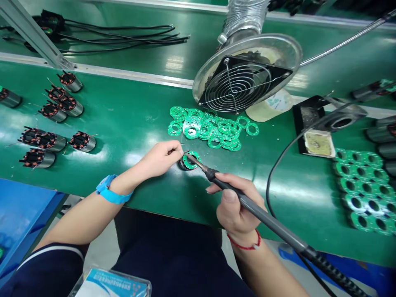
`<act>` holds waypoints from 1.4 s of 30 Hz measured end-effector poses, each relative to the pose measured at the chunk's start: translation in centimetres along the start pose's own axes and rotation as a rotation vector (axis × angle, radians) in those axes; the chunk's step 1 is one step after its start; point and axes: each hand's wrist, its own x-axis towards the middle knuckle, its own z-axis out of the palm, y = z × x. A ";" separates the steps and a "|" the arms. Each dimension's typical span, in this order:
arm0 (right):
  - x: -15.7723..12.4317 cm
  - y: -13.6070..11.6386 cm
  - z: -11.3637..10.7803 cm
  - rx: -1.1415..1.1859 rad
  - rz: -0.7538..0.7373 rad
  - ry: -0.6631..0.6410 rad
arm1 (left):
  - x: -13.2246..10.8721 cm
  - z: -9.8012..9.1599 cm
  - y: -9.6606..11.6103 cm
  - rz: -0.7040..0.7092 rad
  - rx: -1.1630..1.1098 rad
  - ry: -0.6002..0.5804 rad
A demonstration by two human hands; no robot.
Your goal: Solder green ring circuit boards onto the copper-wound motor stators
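**Soldering iron tip on a capped stator, held from both sides**

The small metal capped stator [188,161], a dark cylinder topped with a green ring-shaped circuit board, stands upright on the glossy green table [130,115] and serves as the reference here.

Far left of it, bare copper-wound steel stators [46,140] lie on their sides in loose pairs. Beyond them, up and to the left, thin black wire leads [123,37] trail behind a slanted aluminium strut [31,33]. Below left of the stator, off the table's near edge, is a blue plastic bin [21,210].

Just left of the stator is the left hand [161,157], with a blue wristband [108,189]. Its fingers are curled and pinched against the stator's left side, steadying it.

Directly behind the stator lies a loose heap of green ring-shaped boards [210,128]. Behind that heap a round clear-rimmed extractor fan with a wire grille [244,80] tilts towards it.

Just right of the stator and nearer the person, the right hand [235,206], with a red string bracelet [247,245], is clenched pen-style around a grey-handled soldering iron [262,216]. The iron's metal tip rests on the ring board.

Farther right stands a black iron holder with a yellowed sponge [318,132]. At the far right, rows of stators with green boards fitted [365,189] stand packed together.
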 end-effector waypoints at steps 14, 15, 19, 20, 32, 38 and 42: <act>0.1 -0.3 0.0 -0.085 -0.117 -0.020 | 0.3 0.0 0.4 0.026 -0.013 -0.008; 0.1 -0.1 0.0 -0.092 -0.132 -0.012 | 0.3 0.0 0.4 0.030 -0.017 -0.013; 0.8 0.3 0.2 -0.084 -0.116 0.010 | 0.3 -0.2 0.3 0.029 -0.036 -0.046; 1.0 0.3 0.3 -0.069 -0.094 -0.006 | 0.3 -0.2 0.3 0.025 -0.039 -0.053; 3.8 0.3 1.8 -0.264 -0.034 -0.422 | 0.5 -0.3 0.4 -0.003 -0.046 -0.055; 3.7 0.9 2.1 -0.223 -0.006 -0.452 | 0.5 -0.3 0.6 -0.024 -0.014 -0.064; 3.6 1.2 2.1 -0.211 -0.019 -0.456 | 0.4 -0.2 0.4 -0.036 0.017 -0.043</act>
